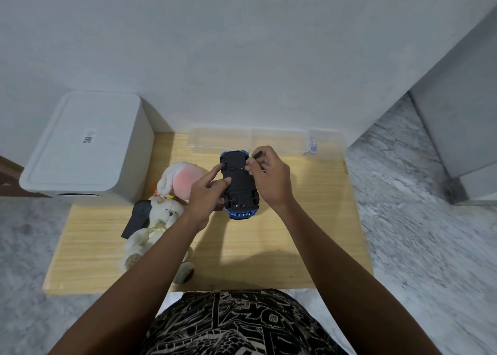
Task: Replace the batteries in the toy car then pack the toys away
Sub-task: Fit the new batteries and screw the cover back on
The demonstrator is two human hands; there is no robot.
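Above a low wooden table (295, 247), a blue toy car (239, 185) lies upside down between a person's two hands, black underside up. Left hand (208, 193) steadies it, index finger and thumb pressed on the chassis. Right hand (269, 177) pinches a small dark tool (257, 154) at the car's far end; what kind of tool cannot be told. Just left of the car lie a pink-and-white plush (180, 177), a white teddy (156, 225) and a dark remote (137, 217). Clear plastic boxes (242, 139) line the table's far edge, and a white bin (86, 145) stands at the left.
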